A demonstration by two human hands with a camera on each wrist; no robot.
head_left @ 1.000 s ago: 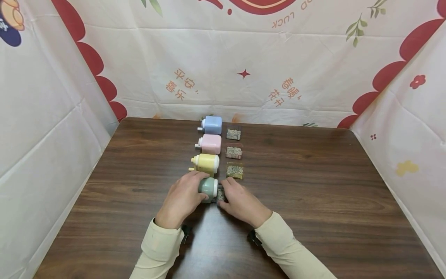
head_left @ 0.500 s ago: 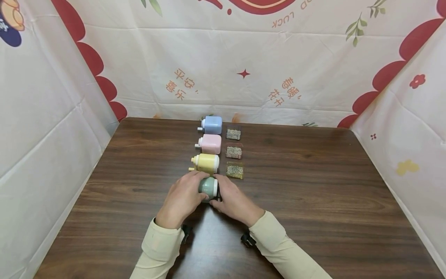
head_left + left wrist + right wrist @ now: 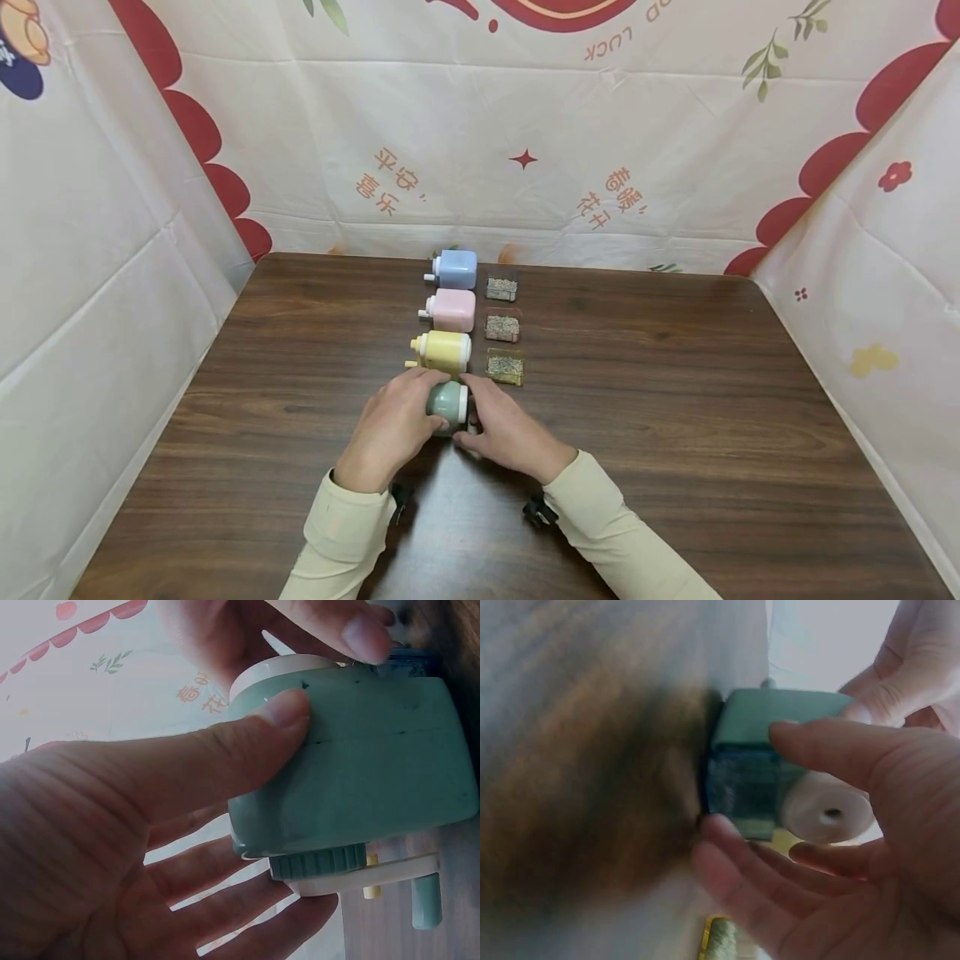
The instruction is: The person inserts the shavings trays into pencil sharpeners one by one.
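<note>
A green hand-crank pencil sharpener (image 3: pixel 447 402) stands at the near end of a row of sharpeners. My left hand (image 3: pixel 393 429) grips its body, the thumb across one side in the left wrist view. Below that hand's fingers the pale crank (image 3: pixel 360 876) shows. The clear bluish shavings drawer (image 3: pixel 739 784) sits in the sharpener's lower end, beside the white round front with its pencil hole. My right hand (image 3: pixel 513 429) is spread around this end, fingers fairly straight, thumb tip right at the body's edge and fingertips close to the drawer's far side.
Beyond the green one stand a yellow sharpener (image 3: pixel 446 350), a pink sharpener (image 3: pixel 454 310) and a blue sharpener (image 3: pixel 457 269). To their right lie pulled-out drawers with shavings: a yellow drawer (image 3: pixel 506 367), a reddish drawer (image 3: pixel 502 325) and a greyish drawer (image 3: pixel 502 287). Printed cloth (image 3: pixel 480 117) hangs behind the table.
My right hand has moved left, and the green sharpener's drawer has slid into its body. Since half a second ago that hand has shifted very slightly back right. My left hand stays put.
</note>
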